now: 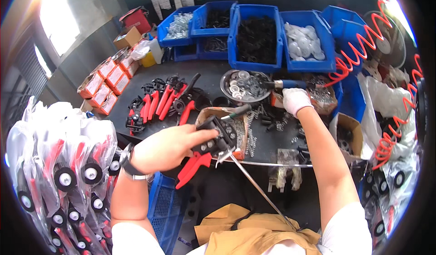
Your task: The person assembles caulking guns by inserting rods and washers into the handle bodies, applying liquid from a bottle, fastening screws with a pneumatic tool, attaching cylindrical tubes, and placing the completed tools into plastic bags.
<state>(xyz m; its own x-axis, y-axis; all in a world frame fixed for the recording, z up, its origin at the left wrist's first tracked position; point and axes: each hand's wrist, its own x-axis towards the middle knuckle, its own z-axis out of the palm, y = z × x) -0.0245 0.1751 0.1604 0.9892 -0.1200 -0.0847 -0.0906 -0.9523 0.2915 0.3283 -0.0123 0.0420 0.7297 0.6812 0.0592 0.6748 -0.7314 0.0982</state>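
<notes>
My left hand [175,146], bare with a dark wristband, is closed round the black head of a red-handled tool [194,168]. A long thin metal rod [256,187] slopes from that tool down toward my lap. Just beyond it, a dark grip-like piece [240,111] juts out to the right; whether it is joined on cannot be made out. My right hand [296,101], in a white glove, is at the lower side of a dark blue air tool [290,84]. Its fingers are hidden. A metal bowl [222,86] of washers and rings stands left of it.
Red handles with black heads [163,101] lie at the left. Blue bins [232,50] of small parts line the back. A red coiled hose [354,66] hangs at the right. Bagged tools [68,164] flank me. A carton [245,137] and loose screws [251,134] are near the front edge.
</notes>
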